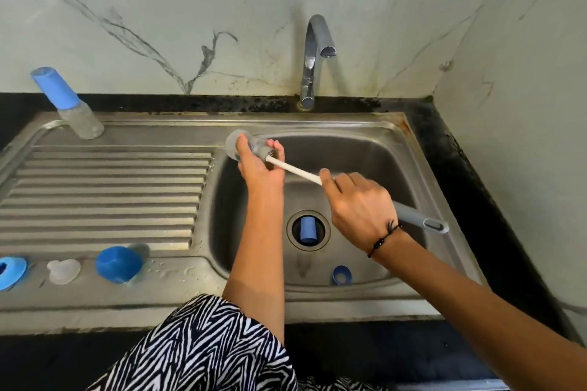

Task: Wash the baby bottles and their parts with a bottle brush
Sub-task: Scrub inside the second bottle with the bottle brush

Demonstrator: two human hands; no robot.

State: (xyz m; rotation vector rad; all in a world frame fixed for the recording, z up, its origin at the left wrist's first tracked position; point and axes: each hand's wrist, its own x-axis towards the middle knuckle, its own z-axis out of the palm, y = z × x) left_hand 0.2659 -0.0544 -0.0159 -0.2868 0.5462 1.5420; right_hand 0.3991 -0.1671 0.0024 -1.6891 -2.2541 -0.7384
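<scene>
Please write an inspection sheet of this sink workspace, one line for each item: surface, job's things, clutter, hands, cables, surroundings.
Surface: steel sink with ribbed drainboard, some droplets.
Job's things: clear bottle with bottle brush inside; capped bottle upright at back; blue ring, clear nipple, blue cap on front ledge; blue part in drain; blue ring in basin.
Clutter: nothing seen.
Hands: left hand holds the bottle; right hand grips the brush handle.
Cables: nothing seen.
Surroundings: tap not running, marble wall.
</scene>
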